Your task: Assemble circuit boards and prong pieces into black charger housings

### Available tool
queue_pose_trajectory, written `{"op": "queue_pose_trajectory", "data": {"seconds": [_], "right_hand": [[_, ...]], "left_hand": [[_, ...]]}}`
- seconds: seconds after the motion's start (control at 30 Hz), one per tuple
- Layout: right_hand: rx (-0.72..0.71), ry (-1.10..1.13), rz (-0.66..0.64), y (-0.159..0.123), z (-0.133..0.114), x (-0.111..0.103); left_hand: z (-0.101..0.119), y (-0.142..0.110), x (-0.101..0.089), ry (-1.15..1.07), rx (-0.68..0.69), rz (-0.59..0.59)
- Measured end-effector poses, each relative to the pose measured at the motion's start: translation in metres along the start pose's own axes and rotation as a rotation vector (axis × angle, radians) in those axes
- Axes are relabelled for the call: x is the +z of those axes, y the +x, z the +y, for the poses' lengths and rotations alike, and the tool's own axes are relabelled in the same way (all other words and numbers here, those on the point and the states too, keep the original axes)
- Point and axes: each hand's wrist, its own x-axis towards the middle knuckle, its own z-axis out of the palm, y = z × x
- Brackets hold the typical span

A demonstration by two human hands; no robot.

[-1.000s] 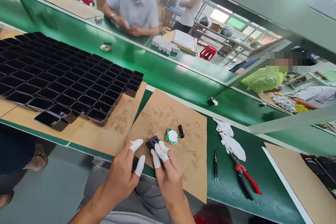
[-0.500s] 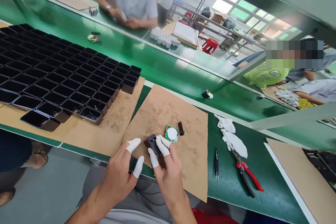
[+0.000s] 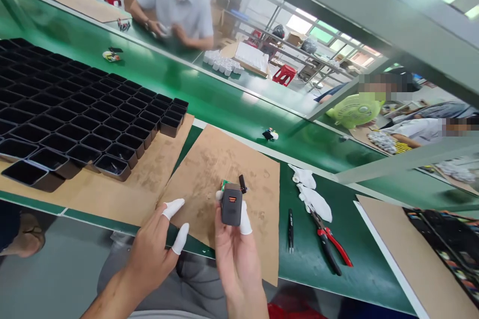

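My right hand (image 3: 235,244), in white finger cots, grips a small black charger housing (image 3: 231,208). The end with an orange USB slot faces me. My left hand (image 3: 155,244) hovers to its left, thumb and index finger apart in white cots, holding nothing. Just behind the housing, a green circuit board (image 3: 224,184) is mostly hidden. A short black cylindrical part (image 3: 242,184) lies beside it on the cardboard sheet (image 3: 202,169).
Rows of black open housings (image 3: 86,124) fill the left side. Tweezers (image 3: 291,229), red-and-black pliers (image 3: 329,241) and white cloth pieces (image 3: 314,199) lie at right. On the green belt sits a small part (image 3: 270,134). Across it, a person (image 3: 174,15) works.
My right hand has turned the charger housing so its slotted end shows and lifted it in front of the board. My left hand stays open. The whole view has shifted slightly.
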Motion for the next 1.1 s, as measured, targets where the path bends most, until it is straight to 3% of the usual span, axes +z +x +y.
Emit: {"op": "queue_pose_trajectory", "data": {"seconds": [0.1,0.23,0.3,0.37,0.43,0.47,0.53,0.67,0.73,0.9,1.0,1.1], "right_hand": [[0.088,0.113,-0.078,-0.005,-0.005,0.0],[0.029,0.007,-0.091,-0.009,-0.006,0.001],[-0.146,-0.169,-0.045,-0.01,-0.003,0.001],[-0.485,-0.416,0.021,-0.011,0.002,-0.002],[-0.822,-0.701,0.0,-0.012,0.007,-0.007],[-0.923,-0.824,-0.047,-0.012,0.009,-0.01],[-0.972,-1.0,-0.173,-0.011,0.011,-0.017],[-0.897,-1.121,-0.289,-0.007,0.016,-0.025],[-0.814,-1.059,-0.275,-0.005,0.017,-0.025],[-0.31,-0.295,0.026,0.006,-0.004,-0.008],[-0.079,0.011,0.039,0.02,-0.034,0.001],[-0.04,0.074,-0.01,0.035,-0.061,0.005]], "left_hand": [[-0.002,-0.001,0.0,0.047,0.036,0.007],[0.0,0.0,-0.001,0.066,0.046,0.006],[0.001,0.001,-0.001,0.061,0.028,-0.003],[0.001,0.0,-0.002,0.049,0.018,-0.011],[-0.001,-0.002,-0.001,0.046,0.027,-0.021],[-0.002,-0.003,-0.001,0.049,0.034,-0.024],[-0.005,-0.006,0.002,0.065,0.036,-0.04],[-0.011,-0.012,0.006,0.085,0.039,-0.069],[-0.013,-0.014,0.006,0.074,0.06,-0.066],[-0.018,-0.016,0.005,0.052,0.069,-0.042],[-0.025,-0.022,0.006,0.039,0.052,-0.063],[-0.038,-0.035,0.014,0.078,0.056,-0.082]]}}
